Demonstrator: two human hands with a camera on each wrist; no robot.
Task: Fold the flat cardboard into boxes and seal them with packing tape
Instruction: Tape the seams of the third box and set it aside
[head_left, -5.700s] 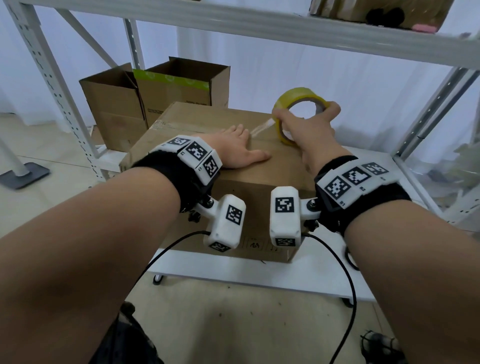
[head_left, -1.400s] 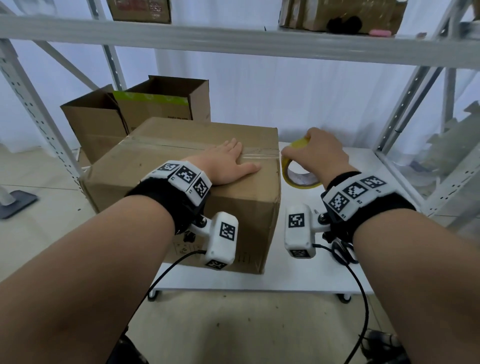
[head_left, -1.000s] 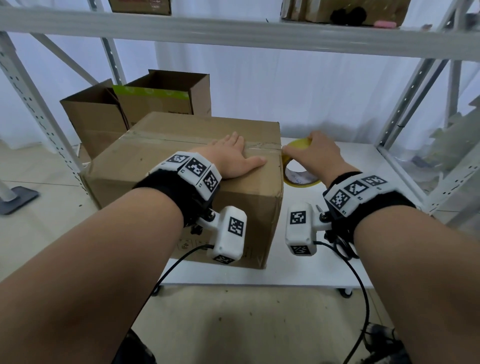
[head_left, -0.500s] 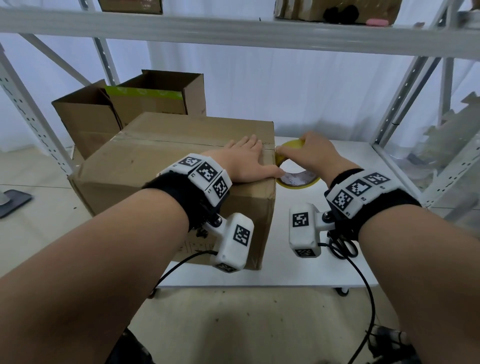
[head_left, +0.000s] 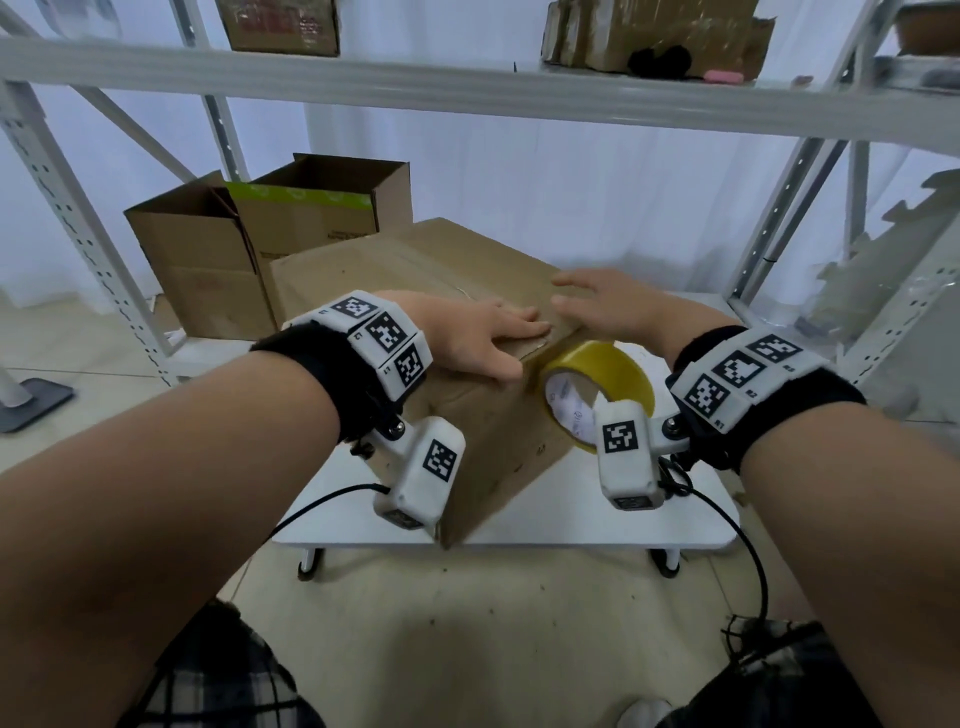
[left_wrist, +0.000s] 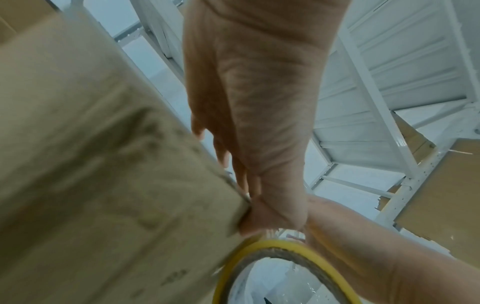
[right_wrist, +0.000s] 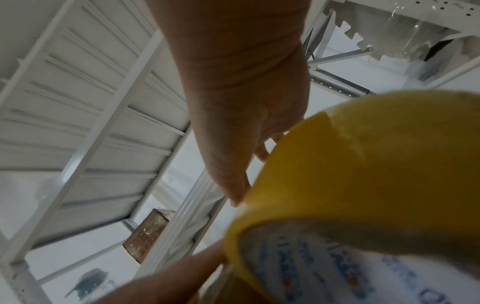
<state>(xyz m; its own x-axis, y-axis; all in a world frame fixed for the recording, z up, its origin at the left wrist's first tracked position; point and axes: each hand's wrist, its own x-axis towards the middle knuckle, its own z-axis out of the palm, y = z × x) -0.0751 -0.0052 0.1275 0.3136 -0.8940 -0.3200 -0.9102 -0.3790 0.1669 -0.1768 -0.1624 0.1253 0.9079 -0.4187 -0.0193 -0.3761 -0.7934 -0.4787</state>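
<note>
tape roll (head_left: 597, 387) hangs off the near end of the closed box (head_left: 415, 291) on the white bench (head_left: 571, 519), nobody holding it. left hand (head_left: 470, 338) and right hand (head_left: 608, 306) press flat, fingers straight, on the top seam. looks like this seam is nearly done, while two boxes (head_left: 270, 234) behind sit open, untaped on top.

nothing here reads clearly: blurred blue print inside the tape roll (right_wrist: 337, 273), faint unreadable marks on the box (head_left: 498, 447) side.

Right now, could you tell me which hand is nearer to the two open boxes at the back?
Left. The left hand lies flat on the closed box standing before the open boxes; the right hand reaches over its far-side corner.
</note>
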